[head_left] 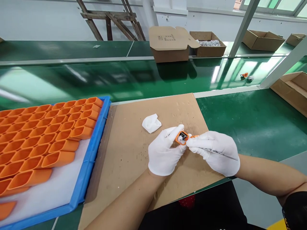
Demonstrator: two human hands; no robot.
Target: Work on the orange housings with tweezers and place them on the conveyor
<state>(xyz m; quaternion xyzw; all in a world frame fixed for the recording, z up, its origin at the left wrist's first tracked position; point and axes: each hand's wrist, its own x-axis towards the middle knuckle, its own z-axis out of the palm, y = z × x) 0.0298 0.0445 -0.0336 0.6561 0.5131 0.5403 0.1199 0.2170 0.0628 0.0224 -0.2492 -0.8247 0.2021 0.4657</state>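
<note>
- We worked at a long green conveyor bench [240, 115], with open brown cardboard boxes [171, 43] standing well beyond our reach.
- A blue plastic tray [92, 153] at our left held rows of hollow orange plastic shells [50, 134]. Most of its slots looked full, so we judged many shells still waited to be fitted.
- A flat brown cardboard mat [134, 159] lay under our hands.
- Our white-gloved left hand [164, 153] gripped one small orange shell [181, 138] with a dark insert, lifted just above the mat.
- Our white-gloved right hand [216, 151] pinched thin metal tweezers [220, 153], fingertips touching the shell, which sat between both hands.
- A small white plastic piece [151, 124] lay on the mat near the left hand.
</note>
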